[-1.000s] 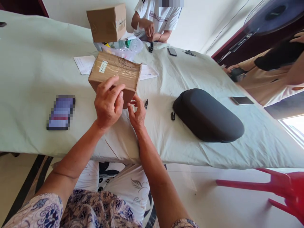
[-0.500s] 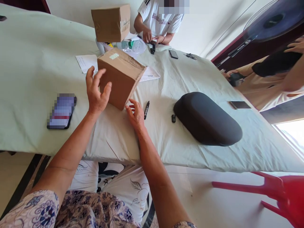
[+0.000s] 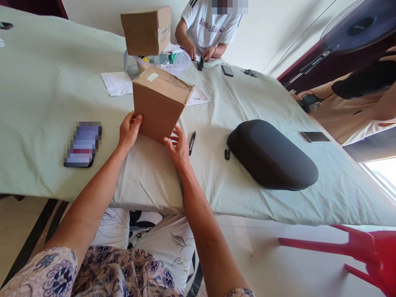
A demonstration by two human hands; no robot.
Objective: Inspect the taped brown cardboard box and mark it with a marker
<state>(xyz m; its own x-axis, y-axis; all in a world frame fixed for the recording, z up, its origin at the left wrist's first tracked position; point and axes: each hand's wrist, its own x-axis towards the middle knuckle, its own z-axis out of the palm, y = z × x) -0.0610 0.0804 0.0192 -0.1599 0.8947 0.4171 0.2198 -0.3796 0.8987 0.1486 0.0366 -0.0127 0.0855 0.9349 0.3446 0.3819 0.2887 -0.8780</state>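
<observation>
A brown cardboard box (image 3: pixel 159 111) stands on the cloth-covered table in front of me, a greenish patterned sticker on its top. My left hand (image 3: pixel 129 130) is closed on its lower left edge, thumb against the near face and fingertips hidden behind the side. At the lower right corner, my right hand (image 3: pixel 178 149) has its fingers curved and apart; whether they touch the cardboard I cannot tell. Just right of that hand lies a black marker pen (image 3: pixel 192 143) without its cap. The black cap (image 3: pixel 227 154) sits farther right.
A phone (image 3: pixel 83 144) lies to the left and a dark rounded case (image 3: pixel 272 154) to the right. Behind are papers (image 3: pixel 116 83), another cardboard box (image 3: pixel 140 35) and a plastic bottle (image 3: pixel 162 60). A person (image 3: pixel 208 35) sits across; another stands at right.
My left hand has come down from the box's upper left side to its lower left edge and closed there. The box has turned slightly; my right hand stays near its corner.
</observation>
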